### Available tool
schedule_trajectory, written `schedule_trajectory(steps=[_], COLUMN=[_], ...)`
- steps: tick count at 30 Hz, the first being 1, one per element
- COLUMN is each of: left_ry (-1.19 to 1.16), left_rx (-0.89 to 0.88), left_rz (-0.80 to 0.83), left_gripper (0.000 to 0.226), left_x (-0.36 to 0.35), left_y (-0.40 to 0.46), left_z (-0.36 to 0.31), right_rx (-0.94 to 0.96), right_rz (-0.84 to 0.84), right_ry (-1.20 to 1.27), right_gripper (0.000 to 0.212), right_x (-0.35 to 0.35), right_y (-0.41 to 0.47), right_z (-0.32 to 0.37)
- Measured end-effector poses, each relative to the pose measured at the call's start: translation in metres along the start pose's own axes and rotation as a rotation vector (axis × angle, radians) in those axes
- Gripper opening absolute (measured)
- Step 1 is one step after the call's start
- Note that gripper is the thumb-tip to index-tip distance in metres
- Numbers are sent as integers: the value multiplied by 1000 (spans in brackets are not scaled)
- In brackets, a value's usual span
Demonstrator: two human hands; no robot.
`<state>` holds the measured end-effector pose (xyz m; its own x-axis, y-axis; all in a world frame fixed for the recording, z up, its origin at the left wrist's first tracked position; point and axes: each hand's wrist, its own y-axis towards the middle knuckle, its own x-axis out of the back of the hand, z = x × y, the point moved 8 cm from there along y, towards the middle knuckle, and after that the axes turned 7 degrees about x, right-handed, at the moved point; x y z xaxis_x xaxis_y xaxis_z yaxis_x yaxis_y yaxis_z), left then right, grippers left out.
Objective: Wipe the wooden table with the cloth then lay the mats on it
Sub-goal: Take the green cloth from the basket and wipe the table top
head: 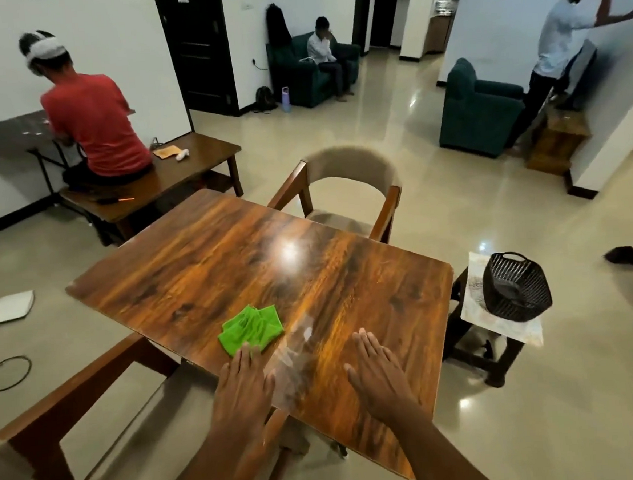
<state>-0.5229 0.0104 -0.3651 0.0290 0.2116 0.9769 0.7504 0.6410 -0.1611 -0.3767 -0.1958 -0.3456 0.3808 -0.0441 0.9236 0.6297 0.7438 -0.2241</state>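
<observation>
Glossy brown wooden bench [256, 267]: crumpled green cloth [250, 329] lies near front edge, not gripped. Left hand [243, 387] flat, fingers [245, 353] extended, tips touching cloth's near edge. Right hand [374, 368] flat, palm down, empty. No mats on bench; none identifiable in view. Black woven basket [515, 286] on side stool, contents unclear. Judgement: wiping stage unclear; mat laying wholly outstanding.

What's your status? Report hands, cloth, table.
Left hand open, fingertips on green cloth. Right hand open, flat over wooden table. No mats on the tabletop.
</observation>
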Motion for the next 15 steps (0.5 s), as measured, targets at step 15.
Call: schedule_trajectory(steps=[15], left_ry=[-22], left_rx=[-23], left_rz=[58], left_gripper=[78], left_x=[-95], left_y=[150], left_z=[91], right_rx=[77], right_rz=[163], right_ry=[-85], right_gripper=[87], right_x=[-97], right_y=[141], right_z=[22])
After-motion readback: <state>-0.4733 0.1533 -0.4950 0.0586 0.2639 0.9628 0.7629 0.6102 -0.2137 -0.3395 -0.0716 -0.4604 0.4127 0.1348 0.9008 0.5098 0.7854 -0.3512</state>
